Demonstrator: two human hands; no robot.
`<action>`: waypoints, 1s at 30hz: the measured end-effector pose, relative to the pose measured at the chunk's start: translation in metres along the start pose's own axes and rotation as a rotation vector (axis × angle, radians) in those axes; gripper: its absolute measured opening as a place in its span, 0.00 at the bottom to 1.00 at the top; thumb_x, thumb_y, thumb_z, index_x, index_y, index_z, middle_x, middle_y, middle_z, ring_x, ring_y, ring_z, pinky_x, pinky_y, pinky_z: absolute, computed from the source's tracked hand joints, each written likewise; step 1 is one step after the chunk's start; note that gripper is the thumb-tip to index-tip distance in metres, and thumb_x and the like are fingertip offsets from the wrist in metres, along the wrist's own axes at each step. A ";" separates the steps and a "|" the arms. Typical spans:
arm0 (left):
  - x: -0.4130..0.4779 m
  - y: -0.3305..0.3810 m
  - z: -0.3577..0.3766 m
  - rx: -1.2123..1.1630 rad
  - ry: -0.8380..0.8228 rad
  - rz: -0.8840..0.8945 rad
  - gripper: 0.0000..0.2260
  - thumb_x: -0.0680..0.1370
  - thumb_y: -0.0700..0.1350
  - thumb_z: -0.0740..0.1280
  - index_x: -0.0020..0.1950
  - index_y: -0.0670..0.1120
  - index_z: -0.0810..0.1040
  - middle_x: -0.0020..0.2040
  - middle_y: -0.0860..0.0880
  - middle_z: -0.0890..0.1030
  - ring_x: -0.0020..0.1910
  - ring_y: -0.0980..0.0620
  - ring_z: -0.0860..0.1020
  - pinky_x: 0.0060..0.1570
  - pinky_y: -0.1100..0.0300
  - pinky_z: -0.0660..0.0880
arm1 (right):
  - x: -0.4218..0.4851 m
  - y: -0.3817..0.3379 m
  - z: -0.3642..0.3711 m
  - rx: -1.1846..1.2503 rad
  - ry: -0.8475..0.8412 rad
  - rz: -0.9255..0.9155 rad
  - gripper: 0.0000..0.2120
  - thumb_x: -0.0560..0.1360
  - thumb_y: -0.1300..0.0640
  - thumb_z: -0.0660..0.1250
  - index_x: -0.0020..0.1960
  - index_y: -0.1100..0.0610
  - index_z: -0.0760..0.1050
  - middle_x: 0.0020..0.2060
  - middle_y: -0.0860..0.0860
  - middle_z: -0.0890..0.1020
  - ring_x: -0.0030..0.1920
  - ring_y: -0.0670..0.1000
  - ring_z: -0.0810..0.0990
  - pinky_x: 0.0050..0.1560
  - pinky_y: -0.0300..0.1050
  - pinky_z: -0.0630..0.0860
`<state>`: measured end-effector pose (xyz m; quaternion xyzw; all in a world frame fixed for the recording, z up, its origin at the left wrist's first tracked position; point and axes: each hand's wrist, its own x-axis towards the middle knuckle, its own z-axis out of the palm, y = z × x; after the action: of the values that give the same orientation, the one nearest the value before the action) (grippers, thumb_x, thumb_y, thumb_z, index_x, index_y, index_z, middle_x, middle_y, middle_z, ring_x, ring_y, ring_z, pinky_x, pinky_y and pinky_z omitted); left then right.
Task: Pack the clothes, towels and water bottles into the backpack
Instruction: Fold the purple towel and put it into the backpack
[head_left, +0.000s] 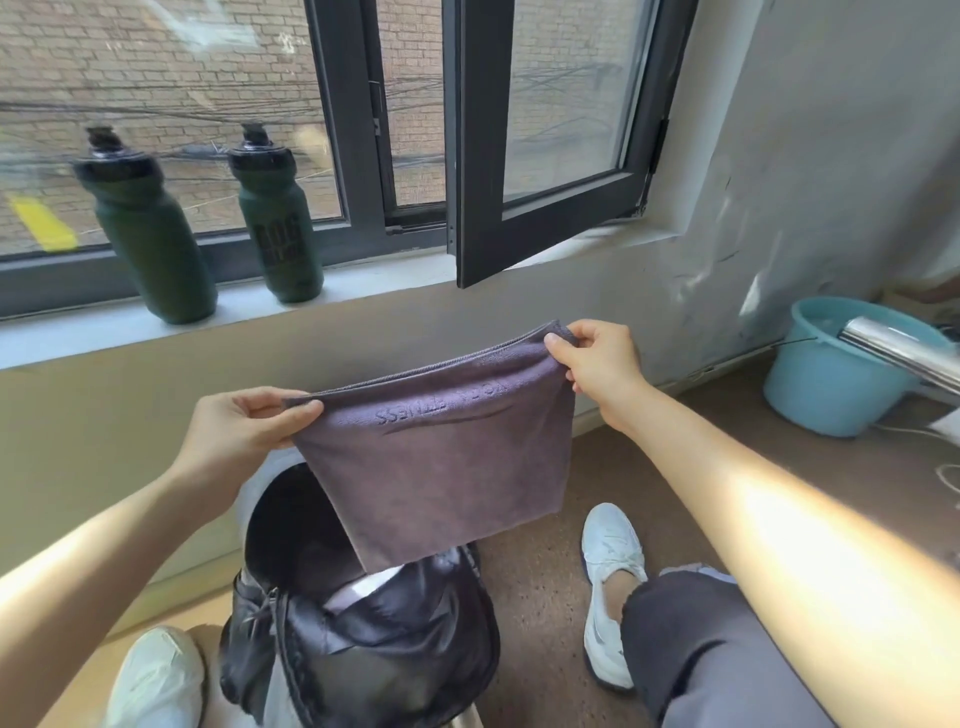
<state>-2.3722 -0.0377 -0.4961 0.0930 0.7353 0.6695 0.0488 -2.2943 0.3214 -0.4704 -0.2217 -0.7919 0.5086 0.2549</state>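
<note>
Under the windowsill (374, 278), my left hand (244, 421) and right hand (597, 364) pinch the grey towel (441, 457) by its top corners above the open backpack (363, 644) at six o'clock; I'd halve it, then lower it flat.

Matt terry towel (441, 457), glossy backpack (395, 639)

- The scene is viewed through one wide-angle camera worn on the head, tilted forward and down.
- The window sill (363, 283) is faced from near, with the floor (540, 597) taken in below.
- The left hand (244, 423) and right hand (597, 364) are caught close beneath the lens.
</note>
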 end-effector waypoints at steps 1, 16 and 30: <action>-0.001 0.000 0.001 0.009 0.010 -0.008 0.07 0.71 0.40 0.78 0.48 0.42 0.86 0.37 0.49 0.87 0.34 0.59 0.82 0.41 0.69 0.81 | 0.001 0.002 0.001 -0.008 0.014 0.002 0.09 0.74 0.52 0.73 0.40 0.57 0.81 0.36 0.57 0.83 0.35 0.50 0.76 0.38 0.48 0.75; -0.026 0.043 0.039 -0.140 0.214 -0.019 0.09 0.81 0.42 0.71 0.43 0.45 0.74 0.28 0.52 0.80 0.23 0.56 0.77 0.23 0.64 0.73 | -0.030 -0.039 0.021 0.053 -0.091 -0.163 0.12 0.78 0.55 0.71 0.37 0.57 0.75 0.31 0.52 0.79 0.31 0.50 0.76 0.24 0.42 0.74; -0.067 0.062 0.084 -0.109 -0.091 -0.077 0.10 0.78 0.45 0.74 0.39 0.44 0.81 0.33 0.47 0.83 0.31 0.55 0.82 0.36 0.65 0.80 | -0.087 -0.063 0.051 0.013 -0.541 -0.403 0.21 0.75 0.47 0.69 0.45 0.68 0.76 0.40 0.67 0.79 0.38 0.53 0.75 0.37 0.58 0.78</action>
<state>-2.2861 0.0366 -0.4463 0.0922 0.6978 0.7013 0.1130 -2.2649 0.2093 -0.4459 0.0841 -0.8555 0.4935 0.1325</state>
